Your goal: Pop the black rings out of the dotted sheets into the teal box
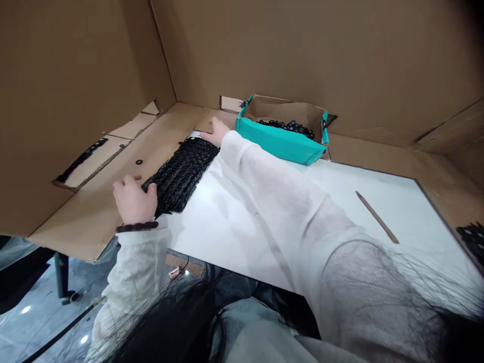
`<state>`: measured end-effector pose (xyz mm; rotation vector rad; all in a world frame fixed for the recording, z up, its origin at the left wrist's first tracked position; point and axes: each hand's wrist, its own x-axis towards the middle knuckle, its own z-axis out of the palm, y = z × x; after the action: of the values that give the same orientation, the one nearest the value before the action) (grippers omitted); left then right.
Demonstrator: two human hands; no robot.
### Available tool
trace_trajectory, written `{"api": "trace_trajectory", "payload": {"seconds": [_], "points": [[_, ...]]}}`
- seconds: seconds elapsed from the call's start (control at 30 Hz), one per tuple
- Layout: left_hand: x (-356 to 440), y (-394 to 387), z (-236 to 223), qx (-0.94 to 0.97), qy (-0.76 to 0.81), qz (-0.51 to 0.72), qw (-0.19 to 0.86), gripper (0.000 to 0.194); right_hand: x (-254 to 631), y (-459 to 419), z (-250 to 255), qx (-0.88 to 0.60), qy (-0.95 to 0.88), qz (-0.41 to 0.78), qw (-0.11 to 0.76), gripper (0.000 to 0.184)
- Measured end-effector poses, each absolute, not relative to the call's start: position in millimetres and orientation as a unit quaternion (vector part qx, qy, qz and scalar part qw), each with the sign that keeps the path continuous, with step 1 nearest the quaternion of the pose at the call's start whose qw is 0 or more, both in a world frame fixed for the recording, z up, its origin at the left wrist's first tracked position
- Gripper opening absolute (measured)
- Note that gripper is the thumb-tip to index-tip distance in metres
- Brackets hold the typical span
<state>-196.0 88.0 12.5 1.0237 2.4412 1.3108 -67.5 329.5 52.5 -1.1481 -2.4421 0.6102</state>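
Observation:
Rows of small black linked pieces (185, 171), packed into a dense mat, lie at the left end of a white board (227, 217). My left hand (135, 199) is at the mat's near left corner, with its fingers curled and the thumb against the black pieces. At the far end, my right hand (218, 133) rests by the mat's edge, thumb and finger apart; its other fingers are hidden. Behind my right forearm stands a cardboard box with a turquoise front (280, 141), holding many small black rings (291, 126).
Tall cardboard walls (287, 50) enclose the back and left. One loose black ring (139, 162) lies on the cardboard base (102, 196). A thin brown stick (377, 217) lies on the board's right part. Black toothed pieces (472, 237) show at the right edge.

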Motion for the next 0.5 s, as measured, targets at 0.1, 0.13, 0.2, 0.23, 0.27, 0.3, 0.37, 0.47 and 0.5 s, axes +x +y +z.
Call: {"api": "trace_trajectory", "payload": {"seconds": [0.1,0.13,0.2,0.23,0.27,0.3,0.37,0.47,0.5], "points": [[-176.0,100.2,11.4,0.484,0.84,0.247,0.006,0.036,-36.5,309.1,33.9,-0.406,-0.885,0.189,0.13,0.04],[-168.8,106.9,11.1,0.524,0.825,0.21,0.016,0.041,-23.7,302.5,28.2,-0.402,-0.889,0.189,0.112,0.04],[-156.2,122.5,10.1,0.56,0.813,0.158,0.027,0.054,4.0,289.1,18.6,-0.401,-0.888,0.202,0.095,0.04],[-151.4,130.8,9.4,0.562,0.813,0.147,0.038,0.06,18.8,282.2,15.0,-0.401,-0.886,0.214,0.092,0.039],[-147.8,139.3,8.5,0.563,0.814,0.139,0.048,0.067,34.1,274.8,12.2,-0.396,-0.886,0.226,0.09,0.038],[-145.3,147.9,7.3,0.557,0.818,0.133,0.053,0.072,49.9,267.0,10.2,-0.387,-0.886,0.239,0.088,0.035],[-142.9,165.1,4.4,0.538,0.832,0.122,0.056,0.078,83.0,249.7,8.9,-0.375,-0.884,0.266,0.085,0.029],[-143.9,189.6,-1.1,0.492,0.864,0.1,0.032,0.075,136.1,220.8,11.3,-0.371,-0.876,0.283,0.126,0.023],[-145.1,196.9,-3.0,0.486,0.868,0.096,0.023,0.076,154.3,210.8,12.7,-0.372,-0.871,0.284,0.147,0.022]]}}
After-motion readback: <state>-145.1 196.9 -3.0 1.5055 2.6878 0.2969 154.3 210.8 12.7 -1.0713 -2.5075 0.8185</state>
